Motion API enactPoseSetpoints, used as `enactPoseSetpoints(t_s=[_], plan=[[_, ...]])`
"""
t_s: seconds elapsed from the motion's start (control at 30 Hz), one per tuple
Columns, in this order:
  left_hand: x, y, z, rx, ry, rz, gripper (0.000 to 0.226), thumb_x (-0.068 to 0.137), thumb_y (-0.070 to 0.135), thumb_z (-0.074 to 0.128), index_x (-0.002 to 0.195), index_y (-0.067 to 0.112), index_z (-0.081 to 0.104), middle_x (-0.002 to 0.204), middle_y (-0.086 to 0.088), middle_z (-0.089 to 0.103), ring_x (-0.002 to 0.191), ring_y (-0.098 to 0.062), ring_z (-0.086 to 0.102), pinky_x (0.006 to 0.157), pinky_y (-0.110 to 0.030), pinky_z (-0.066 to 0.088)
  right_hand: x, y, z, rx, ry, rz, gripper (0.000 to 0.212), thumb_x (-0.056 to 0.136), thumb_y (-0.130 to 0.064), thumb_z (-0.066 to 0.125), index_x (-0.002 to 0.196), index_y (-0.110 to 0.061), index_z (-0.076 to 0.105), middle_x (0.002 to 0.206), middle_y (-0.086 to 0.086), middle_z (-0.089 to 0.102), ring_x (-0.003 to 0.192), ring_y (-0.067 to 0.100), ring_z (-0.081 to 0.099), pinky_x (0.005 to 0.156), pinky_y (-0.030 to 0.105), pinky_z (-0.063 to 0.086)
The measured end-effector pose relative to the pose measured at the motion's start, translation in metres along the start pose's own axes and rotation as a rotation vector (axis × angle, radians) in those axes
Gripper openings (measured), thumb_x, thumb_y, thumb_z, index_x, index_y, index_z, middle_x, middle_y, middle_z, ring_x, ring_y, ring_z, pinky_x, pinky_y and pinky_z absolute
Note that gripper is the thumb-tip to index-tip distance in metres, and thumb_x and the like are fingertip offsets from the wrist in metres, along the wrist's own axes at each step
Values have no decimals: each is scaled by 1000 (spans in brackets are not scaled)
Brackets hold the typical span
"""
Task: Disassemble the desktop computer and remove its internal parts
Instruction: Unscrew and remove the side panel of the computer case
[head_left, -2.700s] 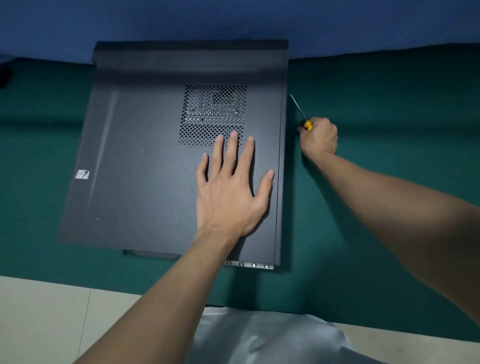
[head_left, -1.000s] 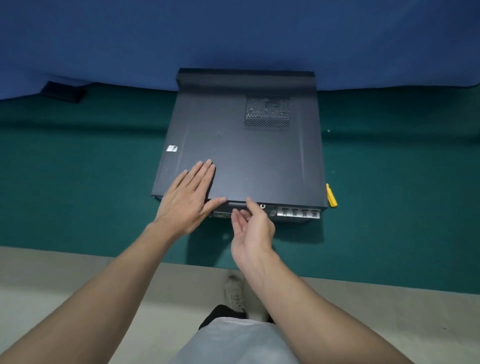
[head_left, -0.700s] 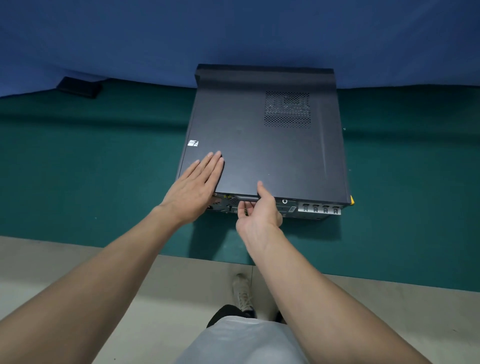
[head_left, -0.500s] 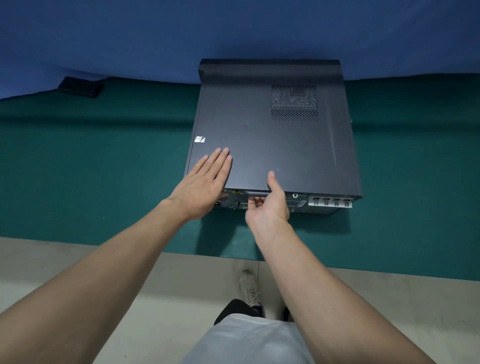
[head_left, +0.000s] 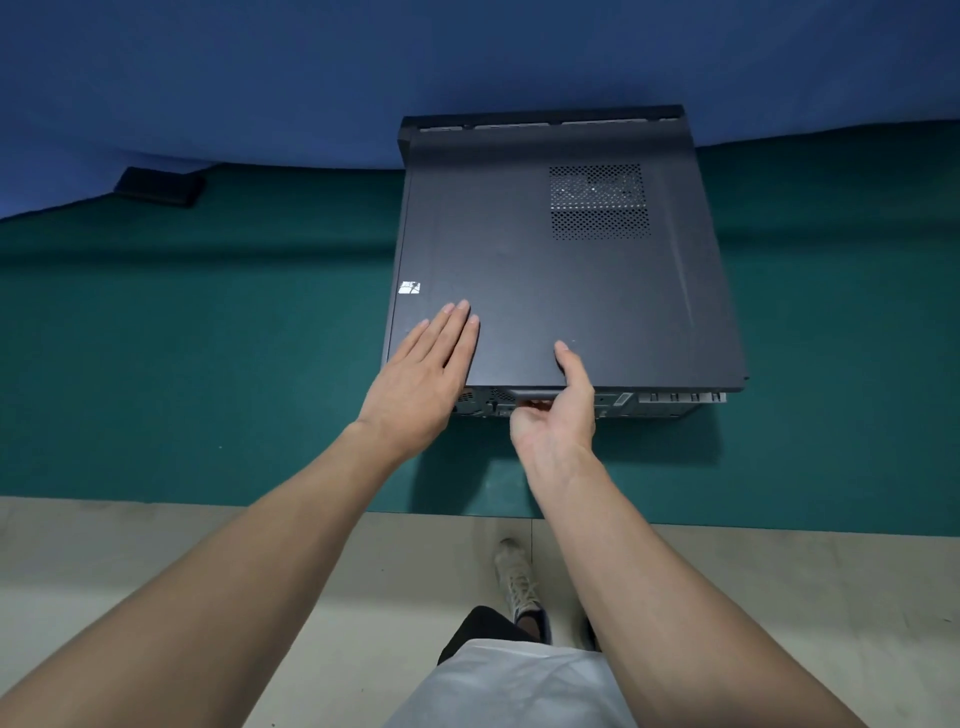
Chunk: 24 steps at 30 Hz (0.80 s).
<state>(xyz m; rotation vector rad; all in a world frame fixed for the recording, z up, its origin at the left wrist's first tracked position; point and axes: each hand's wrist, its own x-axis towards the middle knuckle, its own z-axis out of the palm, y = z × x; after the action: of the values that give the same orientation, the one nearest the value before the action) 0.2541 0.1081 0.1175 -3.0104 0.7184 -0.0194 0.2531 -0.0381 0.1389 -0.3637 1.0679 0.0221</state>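
Note:
A black desktop computer case (head_left: 561, 270) lies flat on the green mat, its side panel facing up with a perforated vent (head_left: 598, 202) near the far right. My left hand (head_left: 423, 369) rests flat on the panel's near left corner, fingers straight. My right hand (head_left: 558, 410) grips the pull tab at the panel's near edge, thumb on top and fingers curled underneath. A thin gap shows along the panel's far edge, where the frame peeks out. The rear ports (head_left: 680, 397) show under the near edge.
The green mat (head_left: 197, 338) covers the table, with a blue backdrop (head_left: 311, 78) behind. A small black object (head_left: 158, 186) lies at the far left. The table's near edge runs across, with floor and my shoe (head_left: 517, 582) below.
Since the earliest frame my right hand has left the screwdriver, which is out of view now. Over the last second my right hand closed on the panel's near-edge tab. The panel slid slightly toward me.

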Motion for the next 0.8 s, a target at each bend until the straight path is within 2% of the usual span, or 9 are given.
enactPoseSetpoints(t_s=[0.07, 0.13, 0.27, 0.4, 0.47, 0.57, 0.67, 0.73, 0.8], plan=[[0, 1, 0, -13, 5, -9, 77, 88, -8, 40, 153, 0, 0, 161, -18, -2, 150, -29, -3, 121, -36, -1, -2, 0, -2, -70, 25, -53, 52, 67, -13, 85, 112, -11, 59, 110, 8, 67, 96, 26, 68, 89, 42, 55], [1, 0, -1, -31, -16, -24, 76, 92, -3, 41, 153, 3, -3, 162, -15, -5, 150, -27, -6, 121, -35, -3, -5, 0, -3, -143, 32, -84, 54, 72, -14, 83, 117, -9, 54, 113, 8, 64, 98, 26, 66, 89, 41, 55], [1, 2, -10, -47, -42, -60, 75, 98, 27, 51, 154, 6, 6, 163, -10, 3, 150, -24, 1, 121, -35, 3, -16, -1, -9, -220, 60, -98, 27, 79, -10, 77, 89, -4, 52, 90, 13, 60, 79, 24, 60, 78, 39, 58], [1, 3, -28, 38, 24, -72, 74, 94, 40, 56, 152, 5, 25, 159, -12, 24, 147, -26, 21, 119, -39, 18, -35, -8, -9, -201, -6, -76, 30, 79, -4, 76, 103, 2, 58, 81, 14, 62, 73, 23, 60, 76, 38, 59], [1, 2, -39, 64, 63, -80, 71, 93, 38, 60, 148, 4, 34, 155, -13, 33, 144, -27, 31, 116, -40, 25, -46, -14, -3, -199, -52, -64, 32, 78, -6, 77, 103, 0, 59, 90, 12, 65, 79, 23, 63, 77, 36, 58], [6, 3, -58, 63, 139, -90, 61, 87, 19, 67, 141, 2, 47, 145, -15, 48, 134, -28, 46, 109, -41, 37, -58, -29, 11, -154, -130, -45, 33, 79, 0, 74, 106, -6, 55, 116, 9, 56, 109, 27, 57, 92, 42, 51], [13, 5, -76, 59, 269, -88, 53, 70, -3, 76, 122, -1, 64, 123, -17, 65, 113, -29, 64, 92, -40, 52, -69, -43, 22, -58, -245, -14, 50, 81, 15, 60, 127, -1, 48, 120, 22, 58, 103, 37, 64, 84, 47, 55], [17, 8, -86, 67, 357, -82, 49, 63, -8, 79, 112, -2, 70, 111, -17, 70, 102, -29, 69, 82, -39, 57, -76, -51, 27, -37, -281, -28, 64, 80, 19, 57, 136, -7, 41, 124, 23, 55, 102, 38, 63, 87, 52, 53], [19, 11, -97, 74, 445, -69, 47, 61, -10, 78, 107, -1, 72, 105, -15, 73, 96, -27, 71, 77, -37, 58, -83, -61, 33, -60, -308, -72, 64, 78, 20, 56, 133, -10, 42, 125, 21, 55, 104, 35, 62, 91, 52, 51]])
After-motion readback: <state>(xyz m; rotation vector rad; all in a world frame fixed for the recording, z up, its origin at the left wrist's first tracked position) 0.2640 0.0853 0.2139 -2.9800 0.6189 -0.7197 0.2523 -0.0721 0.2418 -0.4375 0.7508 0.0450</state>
